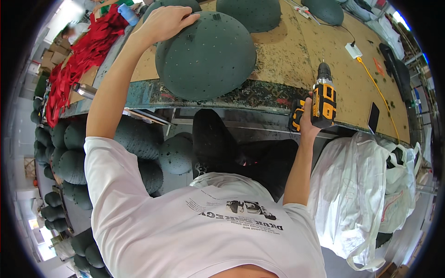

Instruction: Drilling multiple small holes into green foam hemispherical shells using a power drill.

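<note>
My left hand (165,22) rests flat on the top left of a large dark green foam dome (206,58) dotted with small holes, which sits at the near edge of the workbench (296,60). My right hand (307,121) grips a yellow and black cordless drill (323,98) by its handle. The drill stands upright at the bench's front edge, right of the dome and apart from it, with its chuck pointing away from me.
More green domes (250,11) lie further back on the bench and are stacked on the floor (69,153) at my left. Red strips (76,60) are heaped at far left. A white power strip (353,49) with an orange cable, a dark phone (373,117) and white plastic bags (366,185) are at right.
</note>
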Motion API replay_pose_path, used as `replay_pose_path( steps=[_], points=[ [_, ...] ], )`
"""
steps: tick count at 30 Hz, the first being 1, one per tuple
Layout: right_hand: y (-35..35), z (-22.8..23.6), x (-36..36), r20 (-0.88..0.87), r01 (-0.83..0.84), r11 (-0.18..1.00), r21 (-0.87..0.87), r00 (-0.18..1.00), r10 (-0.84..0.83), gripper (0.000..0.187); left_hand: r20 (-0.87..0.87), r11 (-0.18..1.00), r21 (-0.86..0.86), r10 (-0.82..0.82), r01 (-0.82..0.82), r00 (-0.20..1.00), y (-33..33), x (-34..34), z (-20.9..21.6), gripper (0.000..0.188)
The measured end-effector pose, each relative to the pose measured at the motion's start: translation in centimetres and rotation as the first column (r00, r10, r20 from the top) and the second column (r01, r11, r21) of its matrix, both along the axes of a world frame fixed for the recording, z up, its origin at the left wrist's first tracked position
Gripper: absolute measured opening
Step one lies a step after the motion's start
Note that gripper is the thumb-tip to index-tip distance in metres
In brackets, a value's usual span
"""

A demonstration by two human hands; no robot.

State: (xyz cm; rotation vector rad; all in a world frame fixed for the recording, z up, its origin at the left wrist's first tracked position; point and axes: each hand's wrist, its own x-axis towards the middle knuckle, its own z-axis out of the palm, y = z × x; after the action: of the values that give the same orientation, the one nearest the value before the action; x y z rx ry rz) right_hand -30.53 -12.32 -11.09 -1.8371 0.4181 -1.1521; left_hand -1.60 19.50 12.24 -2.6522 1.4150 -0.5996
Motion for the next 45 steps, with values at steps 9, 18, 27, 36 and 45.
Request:
replay_pose_path(
  steps=[9,18,27,36,45],
  points=[
    [0.6,0.3,-0.1,0.02,0.008,0.999,0.036,1.0,-0.009,0.019,0.091,0.999,-0.01,-0.05,0.051,0.995,2.1,0.7,0.3,0.048],
    [-0.4,-1.8,-1.1,-0.07,-0.07,0.971,0.227,0.994,0.088,0.028,0.009,0.984,0.0,0.177,-0.177,0.984,10.8,-3.5,1.7,0.037],
    [0.5,0.5,-0.5,0.05,-0.06,0.995,0.083,0.997,0.056,0.013,-0.142,0.916,-0.097,0.375,-0.39,0.916,23.0,-10.9,0.1,0.034],
    [0.6,1.0,-0.2,0.049,-0.067,0.995,0.067,0.997,0.064,0.011,-0.47,0.63,-0.105,0.65,-0.77,0.596,30.8,-23.9,-8.8,0.035],
    [0.0,1.0,-0.1,0.012,-0.111,0.971,0.214,0.994,0.111,0.015,-0.612,0.356,0.092,0.757,-0.93,0.23,38.4,-32.4,-31.1,0.034]
  ],
)
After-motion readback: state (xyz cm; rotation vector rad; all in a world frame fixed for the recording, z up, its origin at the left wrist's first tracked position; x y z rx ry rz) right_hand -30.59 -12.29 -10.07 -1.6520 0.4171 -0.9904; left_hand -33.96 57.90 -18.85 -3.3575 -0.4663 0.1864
